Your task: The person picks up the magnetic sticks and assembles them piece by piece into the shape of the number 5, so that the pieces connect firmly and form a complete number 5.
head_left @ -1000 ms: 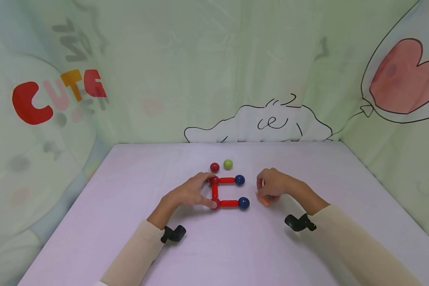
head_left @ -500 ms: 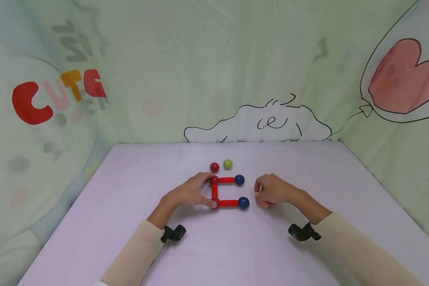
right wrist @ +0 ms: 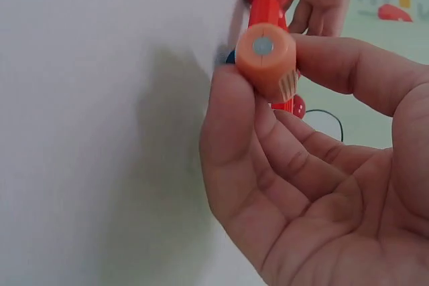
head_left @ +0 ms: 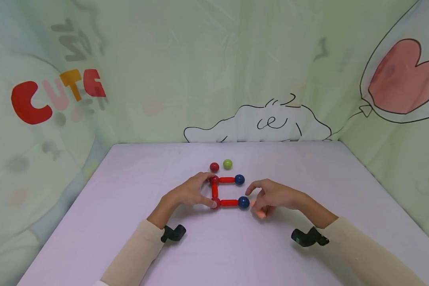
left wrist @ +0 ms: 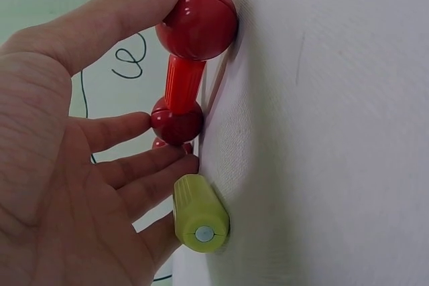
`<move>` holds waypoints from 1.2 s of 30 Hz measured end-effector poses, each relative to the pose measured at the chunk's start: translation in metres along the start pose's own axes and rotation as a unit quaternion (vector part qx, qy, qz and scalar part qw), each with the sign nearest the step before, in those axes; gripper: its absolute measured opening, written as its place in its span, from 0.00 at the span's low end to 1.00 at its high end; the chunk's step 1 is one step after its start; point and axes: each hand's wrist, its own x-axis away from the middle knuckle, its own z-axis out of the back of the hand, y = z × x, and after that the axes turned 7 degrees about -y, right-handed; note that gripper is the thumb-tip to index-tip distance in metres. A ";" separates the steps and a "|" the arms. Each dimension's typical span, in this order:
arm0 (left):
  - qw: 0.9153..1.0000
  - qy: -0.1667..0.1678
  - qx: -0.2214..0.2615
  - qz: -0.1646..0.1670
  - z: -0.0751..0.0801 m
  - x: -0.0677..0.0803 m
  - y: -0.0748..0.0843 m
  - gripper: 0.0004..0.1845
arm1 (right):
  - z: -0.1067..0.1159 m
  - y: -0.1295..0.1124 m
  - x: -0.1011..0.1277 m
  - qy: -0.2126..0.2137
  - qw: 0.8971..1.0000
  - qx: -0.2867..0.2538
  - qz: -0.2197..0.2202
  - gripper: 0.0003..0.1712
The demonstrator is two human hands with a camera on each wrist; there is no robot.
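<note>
In the head view, red magnetic sticks (head_left: 229, 203) and balls form a three-sided frame whose right ends carry a near blue ball (head_left: 244, 202) and a far blue ball (head_left: 240, 179). My left hand (head_left: 190, 191) spans its left side, thumb on the near red ball (left wrist: 198, 21) and a fingertip against the far red ball (left wrist: 177, 122). Between thumb and finger of my right hand (head_left: 277, 196) is a pinched orange magnetic stick (right wrist: 265, 65); its tip is right beside the near blue ball. Under my left hand lies a green stick (left wrist: 200, 212), hidden in the head view.
Behind the frame, a loose red ball (head_left: 214, 167) and a light green ball (head_left: 227, 164) sit on the pale tabletop (head_left: 146, 167). Printed cloth (head_left: 164, 71) hangs along the table's back and sides. Each wrist wears a black camera (head_left: 309, 237).
My right hand has come left and nearer with the orange stick, bringing it up to the near blue ball, and its index finger has lifted. The left hand and the frame stay in place.
</note>
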 end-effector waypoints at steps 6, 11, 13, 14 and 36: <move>1.000 0.003 -0.006 0.001 0.000 -0.001 0.001 0.51 | -0.008 -0.005 0.003 -0.024 0.999 -0.043 0.011 0.32; 1.000 0.002 -0.003 0.001 0.000 0.000 0.002 0.51 | -0.014 -0.007 0.001 -0.020 0.996 -0.082 0.019 0.32; 1.000 0.001 -0.004 0.001 -0.001 0.000 0.002 0.51 | -0.016 -0.006 0.000 -0.015 0.995 -0.097 0.018 0.31; 1.000 0.001 -0.005 0.001 -0.001 0.000 0.002 0.51 | -0.017 -0.006 0.000 -0.012 0.994 -0.104 0.016 0.31; 1.000 0.004 -0.006 -0.003 -0.002 -0.003 -0.002 0.51 | -0.020 -0.001 -0.004 0.012 0.993 -0.118 0.000 0.30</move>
